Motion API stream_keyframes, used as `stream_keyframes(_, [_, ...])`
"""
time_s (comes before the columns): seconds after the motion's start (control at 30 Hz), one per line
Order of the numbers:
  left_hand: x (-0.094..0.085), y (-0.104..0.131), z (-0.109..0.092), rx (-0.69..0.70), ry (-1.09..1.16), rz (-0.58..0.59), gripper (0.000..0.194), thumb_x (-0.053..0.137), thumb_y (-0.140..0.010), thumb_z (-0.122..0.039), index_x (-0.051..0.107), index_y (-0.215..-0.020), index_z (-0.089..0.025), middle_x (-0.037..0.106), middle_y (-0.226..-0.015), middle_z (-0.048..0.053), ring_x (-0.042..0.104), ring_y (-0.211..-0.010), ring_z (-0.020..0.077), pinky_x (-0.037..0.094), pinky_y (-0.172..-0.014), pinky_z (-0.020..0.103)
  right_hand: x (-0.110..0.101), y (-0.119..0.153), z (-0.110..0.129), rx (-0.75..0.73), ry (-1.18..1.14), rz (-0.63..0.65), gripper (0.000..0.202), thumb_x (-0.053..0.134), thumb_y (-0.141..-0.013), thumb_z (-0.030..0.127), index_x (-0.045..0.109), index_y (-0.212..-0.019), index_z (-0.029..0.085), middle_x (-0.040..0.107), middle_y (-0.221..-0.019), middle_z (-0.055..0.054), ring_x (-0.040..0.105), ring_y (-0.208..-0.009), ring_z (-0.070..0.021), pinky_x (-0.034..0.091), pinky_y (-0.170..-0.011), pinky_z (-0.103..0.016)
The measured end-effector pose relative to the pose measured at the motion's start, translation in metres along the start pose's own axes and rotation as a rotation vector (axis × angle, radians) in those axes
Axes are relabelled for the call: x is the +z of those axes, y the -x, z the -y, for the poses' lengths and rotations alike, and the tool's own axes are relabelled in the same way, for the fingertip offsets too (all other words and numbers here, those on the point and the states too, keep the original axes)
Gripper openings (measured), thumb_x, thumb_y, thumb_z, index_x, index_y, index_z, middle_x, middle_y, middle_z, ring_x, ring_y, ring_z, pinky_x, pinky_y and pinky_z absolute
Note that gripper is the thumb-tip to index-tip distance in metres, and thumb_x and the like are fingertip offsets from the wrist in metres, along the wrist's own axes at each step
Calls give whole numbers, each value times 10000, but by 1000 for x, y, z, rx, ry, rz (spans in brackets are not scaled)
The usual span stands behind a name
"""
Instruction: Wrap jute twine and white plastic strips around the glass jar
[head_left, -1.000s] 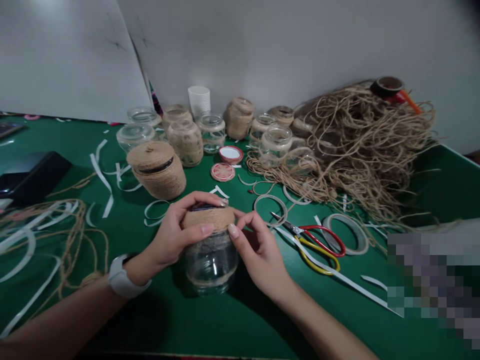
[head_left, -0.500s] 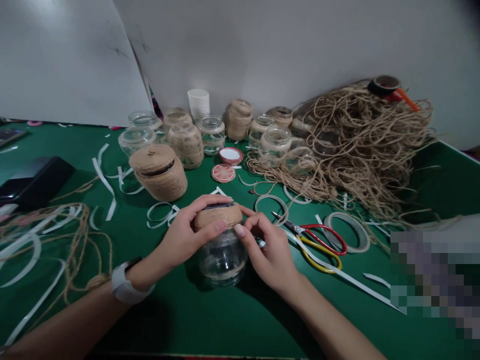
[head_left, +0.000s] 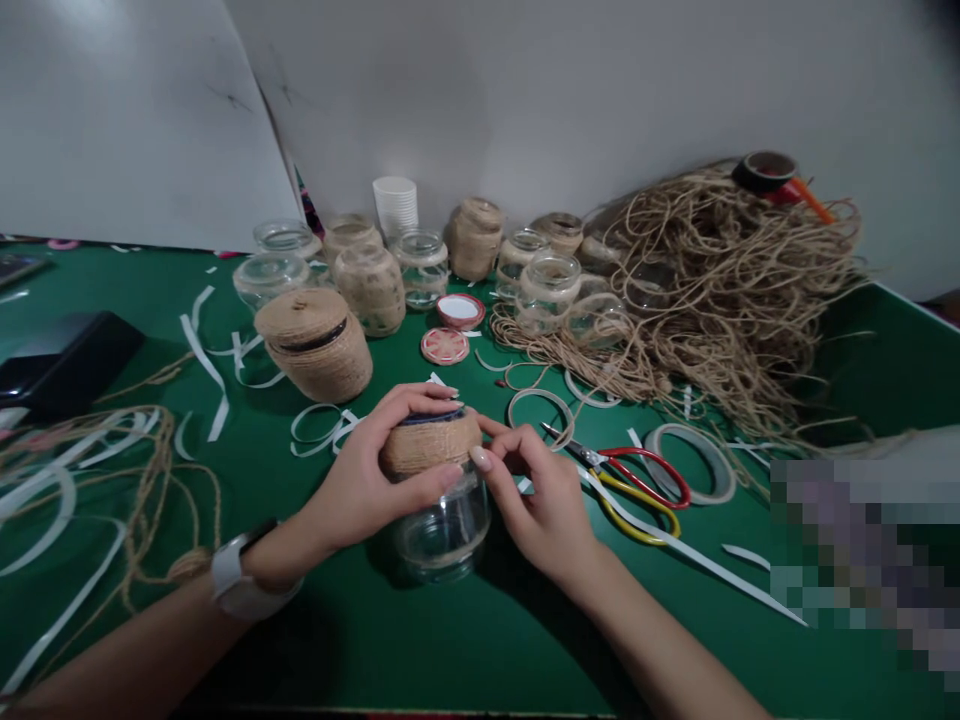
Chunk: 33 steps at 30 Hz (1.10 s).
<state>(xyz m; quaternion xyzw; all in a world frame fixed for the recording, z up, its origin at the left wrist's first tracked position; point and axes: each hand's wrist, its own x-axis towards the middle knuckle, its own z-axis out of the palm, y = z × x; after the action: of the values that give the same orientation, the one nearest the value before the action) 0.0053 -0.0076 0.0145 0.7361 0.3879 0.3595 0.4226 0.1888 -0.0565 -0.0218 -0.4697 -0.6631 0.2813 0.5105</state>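
Note:
A glass jar (head_left: 444,535) with a band of twine around its upper part stands at the front middle of the green table. My left hand (head_left: 375,465) is wrapped round the twine band from the left, fingers over the dark top and thumb across the front. At the band's right side, my right hand (head_left: 529,490) has thumb and index finger pinched close together against the jar; whatever lies between them is too small to make out. Scissors (head_left: 600,458) with red and yellow handles lie right of my right hand.
Behind stand a twine-covered jar (head_left: 319,350), several glass jars and white cups (head_left: 396,208). A twine heap (head_left: 720,270) fills the back right. A tape roll (head_left: 690,463) lies right, a black object (head_left: 71,360) left, white strips (head_left: 204,375) around.
My left thumb and fingers have shifted slightly on the jar, showing more of the twine band. The right hand keeps nearly the same place and pinch.

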Motion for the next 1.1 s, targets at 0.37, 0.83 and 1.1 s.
stream_keyframes(0.37, [1,3,1,-94,-98,-112,329,655,-793,-400,712,-1059,-214,757,-1069,62,702,-968,282,555,-854,363,2,-2,-2,-22,33,7,151,556,-961,266,527,-817,232,766,-996,-93,708,-1104,-245,572,-801,-329])
stream_keyframes(0.83, [-2,-1,-5,-66,-79,-3,417,711,-787,-436,661,-1141,-220,703,-1219,82,660,-1111,302,517,-984,381,6,-1,0,164,-41,53,292,525,-964,352,468,-713,213,480,-575,63,425,-491,-81,342,-466,-200])
stream_keyframes(1.1, [-3,0,13,-231,280,-37,423,778,-753,-414,690,-1122,-227,735,-1165,78,703,-1026,287,579,-871,358,3,-2,-3,80,-34,38,203,537,-962,305,540,-780,217,729,-1087,-91,690,-912,-195,517,-785,-319])
